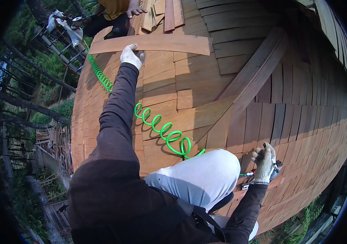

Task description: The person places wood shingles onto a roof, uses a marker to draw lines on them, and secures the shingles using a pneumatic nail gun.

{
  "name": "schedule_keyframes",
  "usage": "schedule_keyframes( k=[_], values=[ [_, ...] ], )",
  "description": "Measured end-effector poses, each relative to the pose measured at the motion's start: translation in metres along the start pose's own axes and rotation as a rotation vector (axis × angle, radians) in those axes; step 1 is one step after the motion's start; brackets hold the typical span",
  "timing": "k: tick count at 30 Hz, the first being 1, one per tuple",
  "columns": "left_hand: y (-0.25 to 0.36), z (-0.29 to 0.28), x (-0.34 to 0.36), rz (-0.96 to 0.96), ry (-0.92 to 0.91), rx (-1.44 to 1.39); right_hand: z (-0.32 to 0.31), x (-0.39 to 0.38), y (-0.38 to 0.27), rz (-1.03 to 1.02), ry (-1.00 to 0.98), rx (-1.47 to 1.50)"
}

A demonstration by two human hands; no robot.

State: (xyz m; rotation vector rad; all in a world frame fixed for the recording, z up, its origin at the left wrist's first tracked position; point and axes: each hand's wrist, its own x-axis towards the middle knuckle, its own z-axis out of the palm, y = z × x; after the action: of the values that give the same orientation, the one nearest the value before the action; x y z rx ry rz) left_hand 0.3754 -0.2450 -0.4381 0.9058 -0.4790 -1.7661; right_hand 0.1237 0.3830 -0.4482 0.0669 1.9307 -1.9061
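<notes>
My left hand (133, 56), in a white knit glove, grips the lower edge of a long thin wooden shingle (161, 43). The shingle lies crosswise over the roof at the top, its right end over laid shingles. At the lower right, my gloved right hand (264, 163) is curled around an air tool (278, 167). Most of the tool is hidden behind the hand; only dark parts and a metal fitting show. A green coiled air hose (166, 131) stretches from the upper left, passes behind my left arm, and goes behind my knee toward the tool.
Overlapping wooden shingles cover the curved roof (206, 118). A raised wooden ridge (255, 65) runs diagonally at right. Loose wood pieces (157, 16) lie at the top, beside another person's hand (136, 9). Beyond the left roof edge are trees and a scaffold (57, 49).
</notes>
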Motion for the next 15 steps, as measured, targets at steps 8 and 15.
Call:
schedule_keyframes(
  k=[8,15],
  values=[
    [0.003,-0.021,0.064,0.174,-0.193,0.037,0.01,-0.002,0.002,0.017,-0.018,-0.009],
    [0.005,0.017,0.072,0.304,-0.199,0.209,-0.004,-0.003,0.002,-0.029,-0.065,-0.043]
  ],
)
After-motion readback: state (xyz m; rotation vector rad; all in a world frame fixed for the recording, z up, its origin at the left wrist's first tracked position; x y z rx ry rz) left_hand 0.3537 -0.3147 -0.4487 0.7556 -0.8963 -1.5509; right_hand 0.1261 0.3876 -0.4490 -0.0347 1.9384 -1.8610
